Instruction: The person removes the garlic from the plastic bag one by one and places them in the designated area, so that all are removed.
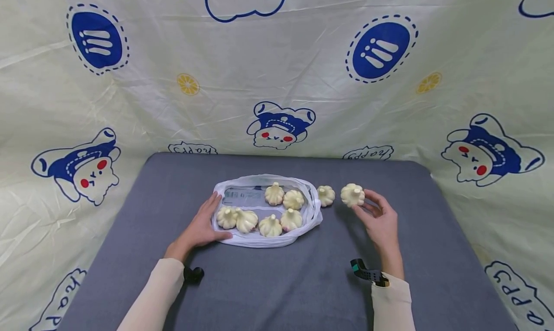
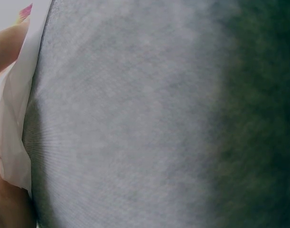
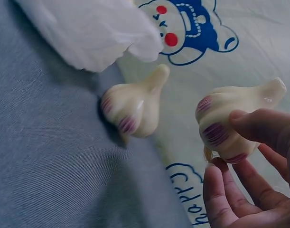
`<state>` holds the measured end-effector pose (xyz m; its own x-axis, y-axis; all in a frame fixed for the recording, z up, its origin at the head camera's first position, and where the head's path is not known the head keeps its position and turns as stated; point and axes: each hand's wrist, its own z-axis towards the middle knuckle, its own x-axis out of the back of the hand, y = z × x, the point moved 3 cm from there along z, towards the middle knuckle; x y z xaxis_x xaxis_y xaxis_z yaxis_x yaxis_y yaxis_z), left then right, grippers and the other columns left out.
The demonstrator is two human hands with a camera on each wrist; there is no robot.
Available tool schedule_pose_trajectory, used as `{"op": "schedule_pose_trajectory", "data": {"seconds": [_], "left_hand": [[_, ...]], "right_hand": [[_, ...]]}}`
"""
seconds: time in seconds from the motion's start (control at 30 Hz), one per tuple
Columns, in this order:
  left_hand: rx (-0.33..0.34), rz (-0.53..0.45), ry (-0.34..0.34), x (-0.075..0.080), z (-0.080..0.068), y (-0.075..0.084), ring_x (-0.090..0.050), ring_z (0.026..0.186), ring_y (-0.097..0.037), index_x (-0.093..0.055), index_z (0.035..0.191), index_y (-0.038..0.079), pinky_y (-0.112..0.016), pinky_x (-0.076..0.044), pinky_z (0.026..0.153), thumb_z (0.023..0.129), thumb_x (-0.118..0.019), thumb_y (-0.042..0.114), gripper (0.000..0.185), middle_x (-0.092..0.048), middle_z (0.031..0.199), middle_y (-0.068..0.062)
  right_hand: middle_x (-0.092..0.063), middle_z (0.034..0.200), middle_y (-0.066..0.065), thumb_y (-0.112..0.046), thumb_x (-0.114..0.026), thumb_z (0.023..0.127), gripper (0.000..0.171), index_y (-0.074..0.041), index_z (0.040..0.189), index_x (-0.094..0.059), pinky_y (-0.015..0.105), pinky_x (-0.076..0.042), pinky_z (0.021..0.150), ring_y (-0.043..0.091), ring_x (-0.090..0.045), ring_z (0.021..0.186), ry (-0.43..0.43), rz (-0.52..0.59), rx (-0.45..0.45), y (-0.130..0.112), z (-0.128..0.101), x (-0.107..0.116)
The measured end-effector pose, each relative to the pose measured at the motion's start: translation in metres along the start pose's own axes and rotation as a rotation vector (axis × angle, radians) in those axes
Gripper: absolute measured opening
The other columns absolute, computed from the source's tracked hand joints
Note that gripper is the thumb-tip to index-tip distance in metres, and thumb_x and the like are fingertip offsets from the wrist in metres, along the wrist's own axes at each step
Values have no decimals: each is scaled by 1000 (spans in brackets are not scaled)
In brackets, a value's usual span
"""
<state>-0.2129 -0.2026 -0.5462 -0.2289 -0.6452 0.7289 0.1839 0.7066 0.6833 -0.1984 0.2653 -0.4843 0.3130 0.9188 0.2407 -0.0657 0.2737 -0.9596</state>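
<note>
My right hand pinches a pale garlic bulb a little above the grey table; the right wrist view shows that garlic bulb between thumb and fingers. A second garlic bulb lies on the table just left of it, and this garlic bulb has purple streaks. My left hand rests flat on the left edge of a white plastic bag on which several garlic bulbs lie. The left wrist view shows only the bag edge and cloth.
A cream cloth printed with blue cartoon bears hangs behind and around the table. Bare grey table surface lies in front of the bag and at both sides.
</note>
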Motion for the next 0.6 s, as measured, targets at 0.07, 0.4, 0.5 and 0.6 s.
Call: {"op": "schedule_pose_trajectory", "data": {"seconds": [0.07, 0.4, 0.5, 0.6], "left_hand": [[-1, -3, 1, 0, 0, 0, -10, 157, -47, -17, 165, 4, -68, -18, 122, 74, -89, 44, 122, -7, 174, -16], [-12, -16, 10, 1, 0, -1, -11, 157, -46, -18, 165, 5, -69, -19, 122, 74, -90, 44, 122, -8, 174, -15], [-11, -20, 9, 1, 0, -1, -11, 158, -45, -18, 165, 5, -68, -19, 122, 74, -90, 44, 122, -8, 174, -15], [-12, -10, 6, 0, 0, -1, -11, 157, -46, -17, 165, 5, -68, -19, 122, 74, -89, 45, 122, -8, 174, -16]], "right_hand": [[-59, 135, 4, -3, -78, 89, 54, -6, 140, -60, 10, -53, 84, 4, -64, 109, 4, -14, -7, 6, 2, -1], [-60, 135, 16, -5, -78, 90, 53, -3, 140, -60, 8, -53, 80, -4, -62, 99, -23, -61, -2, 32, 18, -9], [-61, 134, 15, -6, -79, 90, 53, -4, 139, -60, 7, -52, 78, -5, -62, 97, -14, -89, -3, 37, 23, -11], [-62, 135, 15, -7, -79, 90, 52, -5, 139, -61, 6, -51, 77, -5, -61, 96, -3, -129, -9, 43, 26, -12]]}}
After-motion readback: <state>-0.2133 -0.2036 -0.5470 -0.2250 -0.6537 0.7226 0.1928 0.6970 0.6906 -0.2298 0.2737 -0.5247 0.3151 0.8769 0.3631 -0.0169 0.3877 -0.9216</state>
